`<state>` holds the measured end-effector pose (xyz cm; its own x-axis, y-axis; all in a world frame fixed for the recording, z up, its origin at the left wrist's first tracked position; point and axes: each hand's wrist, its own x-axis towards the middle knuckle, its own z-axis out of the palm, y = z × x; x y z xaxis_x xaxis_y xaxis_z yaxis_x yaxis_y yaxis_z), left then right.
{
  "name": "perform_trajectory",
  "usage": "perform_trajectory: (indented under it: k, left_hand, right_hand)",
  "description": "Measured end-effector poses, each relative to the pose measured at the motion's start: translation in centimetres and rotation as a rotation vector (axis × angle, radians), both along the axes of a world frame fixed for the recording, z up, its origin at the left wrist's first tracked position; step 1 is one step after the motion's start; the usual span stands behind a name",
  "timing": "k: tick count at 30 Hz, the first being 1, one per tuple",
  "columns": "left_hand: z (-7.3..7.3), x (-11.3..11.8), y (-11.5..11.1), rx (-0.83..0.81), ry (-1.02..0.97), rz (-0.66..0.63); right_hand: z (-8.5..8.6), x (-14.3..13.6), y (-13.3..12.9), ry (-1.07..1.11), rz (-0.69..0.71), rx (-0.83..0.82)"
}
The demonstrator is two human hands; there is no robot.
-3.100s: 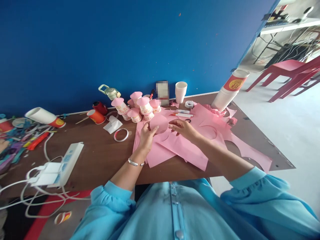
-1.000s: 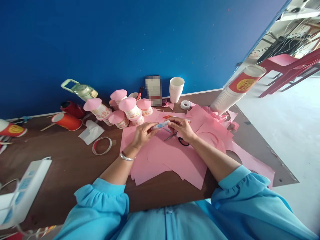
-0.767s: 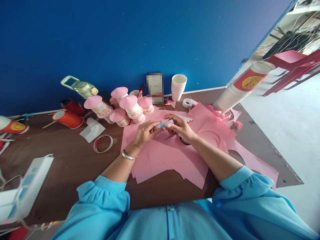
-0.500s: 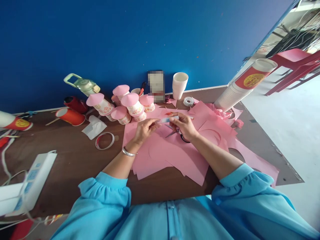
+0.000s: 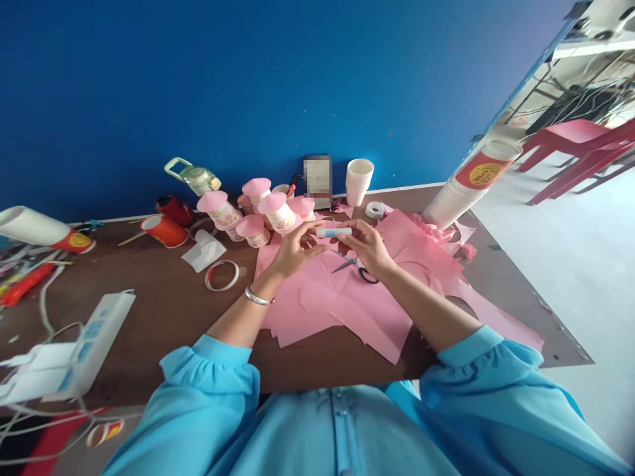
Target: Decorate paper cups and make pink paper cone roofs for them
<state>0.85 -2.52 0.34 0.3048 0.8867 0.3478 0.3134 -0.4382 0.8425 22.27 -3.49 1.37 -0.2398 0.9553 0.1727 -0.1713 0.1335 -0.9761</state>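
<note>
A white glue stick with a blue label is level between my two hands, above the pink paper. My right hand is closed around its right end. The fingertips of my left hand are at its left end, with the thumb bent below. Scissors with dark handles lie spread on the paper under my hands. Left of the paper stand several small paper cups with pink cone tops.
A tape roll, white tissue, orange cup and green bottle are on the left. A power strip lies farther left. Stacked white cups stand behind; a taller cup stack leans right.
The view has shifted, so the table items appear farther right. My left hand has come in against the glue stick, which is now level and sharply seen.
</note>
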Motion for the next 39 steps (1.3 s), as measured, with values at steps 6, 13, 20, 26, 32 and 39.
perform_trajectory:
  k: [6,13,20,26,32,39]
  left_hand:
    - [4.5,0.9,-2.8,-0.051,-0.163,-0.026]
    - [4.2,0.5,-5.7,0.016,-0.108,0.017]
    - [1.9,0.6,-7.7,-0.174,-0.195,-0.044]
    - [0.3,-0.5,-8.4,-0.295,-0.213,0.010]
    - [0.1,-3.7,-5.3,-0.269,-0.201,0.534]
    - [2.3,-4.0,-0.5,-0.243,0.087,0.714]
  right_hand:
    - [2.4,0.4,-1.7,-0.505,-0.214,0.368]
    - [2.0,0.7,-4.6,-0.520,-0.062,0.158]
    - [1.5,1.4,-6.8,-0.733,-0.065,0.308]
    - [0.3,0.4,-7.0,-0.555,0.087,0.071]
    - [-1.3,0.2,-6.1,-0.304,0.103,-0.106]
    - [-2.1,0.8,-6.0,-0.238,0.096,-0.145]
